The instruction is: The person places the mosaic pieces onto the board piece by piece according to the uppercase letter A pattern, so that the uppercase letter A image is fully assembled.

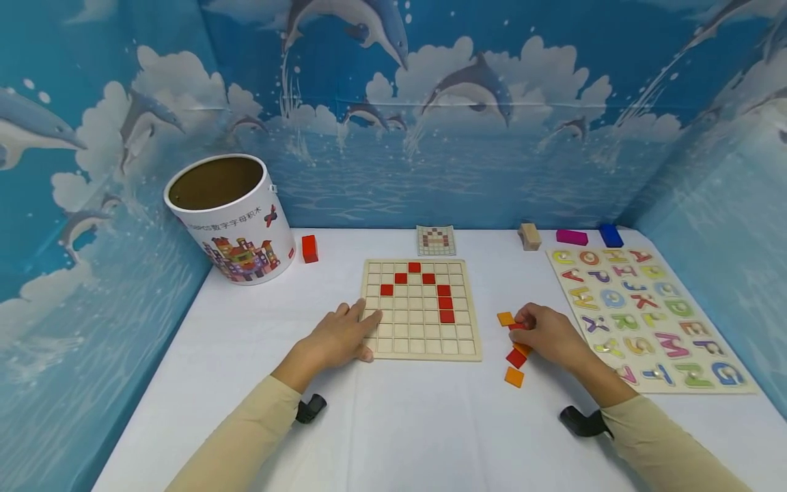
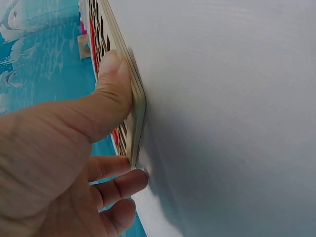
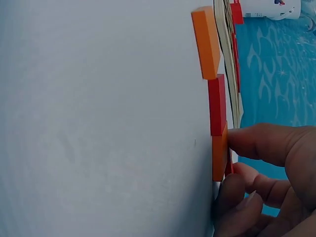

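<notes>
A wooden grid board [image 1: 424, 347] carries several red square tiles [image 1: 445, 303] in an arch-like pattern. My left hand [image 1: 338, 335] rests at its near left corner, a finger lying over the left edge and the thumb against the board's edge in the left wrist view. To the right of the board, my right hand [image 1: 550, 335] pinches a red tile [image 1: 516, 326], partly hidden by the fingertips. Around these fingers lie orange tiles [image 1: 514, 376] and another red tile [image 1: 516, 358]. An orange tile [image 3: 219, 158] hides most of the pinched one in the right wrist view.
A small pattern card [image 1: 436, 240] lies behind the board. A white bucket [image 1: 240, 225] and a red block [image 1: 310, 249] stand at the back left. Wooden, magenta and blue blocks [image 1: 611, 236] sit at the back right, beyond an alphabet puzzle board [image 1: 658, 321].
</notes>
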Demonstrator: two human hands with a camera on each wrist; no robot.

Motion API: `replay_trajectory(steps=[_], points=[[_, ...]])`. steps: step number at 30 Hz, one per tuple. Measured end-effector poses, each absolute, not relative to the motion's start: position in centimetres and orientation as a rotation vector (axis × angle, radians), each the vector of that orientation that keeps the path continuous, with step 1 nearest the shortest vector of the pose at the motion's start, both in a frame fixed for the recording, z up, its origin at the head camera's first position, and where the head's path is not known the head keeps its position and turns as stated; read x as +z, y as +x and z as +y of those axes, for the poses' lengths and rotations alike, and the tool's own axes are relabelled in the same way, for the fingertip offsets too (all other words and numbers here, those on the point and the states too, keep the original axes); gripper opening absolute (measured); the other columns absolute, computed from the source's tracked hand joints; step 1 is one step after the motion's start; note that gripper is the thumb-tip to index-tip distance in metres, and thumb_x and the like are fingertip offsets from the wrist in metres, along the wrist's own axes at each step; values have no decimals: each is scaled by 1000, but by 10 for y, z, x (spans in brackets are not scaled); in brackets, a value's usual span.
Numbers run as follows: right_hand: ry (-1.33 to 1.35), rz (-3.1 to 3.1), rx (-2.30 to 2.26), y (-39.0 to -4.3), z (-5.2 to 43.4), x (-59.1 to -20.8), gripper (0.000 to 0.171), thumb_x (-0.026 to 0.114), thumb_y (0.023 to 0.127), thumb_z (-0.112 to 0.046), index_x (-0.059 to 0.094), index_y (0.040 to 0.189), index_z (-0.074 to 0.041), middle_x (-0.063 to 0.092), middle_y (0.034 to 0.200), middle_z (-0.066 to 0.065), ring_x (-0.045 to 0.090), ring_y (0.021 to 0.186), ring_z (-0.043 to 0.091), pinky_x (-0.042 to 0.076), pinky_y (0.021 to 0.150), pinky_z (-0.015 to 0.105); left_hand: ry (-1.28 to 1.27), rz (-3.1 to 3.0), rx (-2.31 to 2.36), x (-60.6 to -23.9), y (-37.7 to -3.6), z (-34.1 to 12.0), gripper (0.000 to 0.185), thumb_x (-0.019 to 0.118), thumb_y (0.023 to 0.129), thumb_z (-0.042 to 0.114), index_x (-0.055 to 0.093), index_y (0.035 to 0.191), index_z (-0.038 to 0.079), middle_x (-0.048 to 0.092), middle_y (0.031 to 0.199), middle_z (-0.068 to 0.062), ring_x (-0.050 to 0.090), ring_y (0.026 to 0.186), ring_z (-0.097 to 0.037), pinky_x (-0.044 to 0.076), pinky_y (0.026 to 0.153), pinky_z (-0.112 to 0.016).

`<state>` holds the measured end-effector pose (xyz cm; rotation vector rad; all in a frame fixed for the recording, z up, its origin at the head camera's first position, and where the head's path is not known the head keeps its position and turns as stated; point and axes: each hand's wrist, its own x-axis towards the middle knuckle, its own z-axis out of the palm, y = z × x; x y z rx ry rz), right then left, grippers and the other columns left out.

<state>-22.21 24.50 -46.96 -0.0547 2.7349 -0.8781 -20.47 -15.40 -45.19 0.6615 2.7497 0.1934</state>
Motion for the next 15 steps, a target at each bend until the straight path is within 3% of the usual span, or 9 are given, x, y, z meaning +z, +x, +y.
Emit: replay_trajectory(steps=[15], points=[[12,2646,-980,-224,251,-465,37,73,94,-26,56,120,-5,58,94,11,56,79,23,49,66,33,634,2755,173,-452,-202,-152,84,73,87,45,39,159,20,28,165,-20,36,141,-37,38,110,-51]])
